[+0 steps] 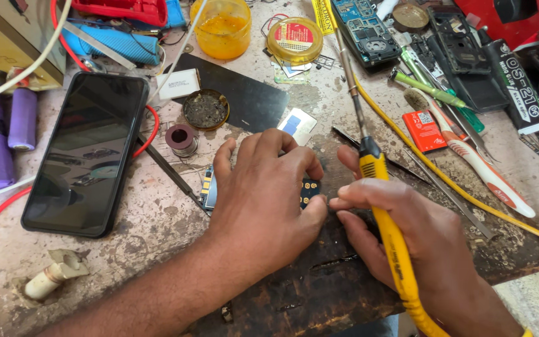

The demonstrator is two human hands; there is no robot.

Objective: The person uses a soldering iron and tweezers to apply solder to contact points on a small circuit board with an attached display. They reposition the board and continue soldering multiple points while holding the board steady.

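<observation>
Scuffed, stained workbench (157,218), cluttered all round. Left hand (263,200) spread palm-down, pinning a small dark circuit board with gold contacts (309,190) that peeks out at the fingertips and again by the thumb. Right hand (407,231) just beside it, fingers closed around a yellow-handled soldering iron (385,231), metal shaft pointing up and away from the hands, tip not on the board. Left of the left hand: black smartphone lying face up, screen dark (88,153). Just beyond the left knuckles: small solder spool (181,138) and round tin of grimy tip cleaner (205,110). Right of the right hand: white and red toothbrush (469,156), green screwdriver (438,95).
</observation>
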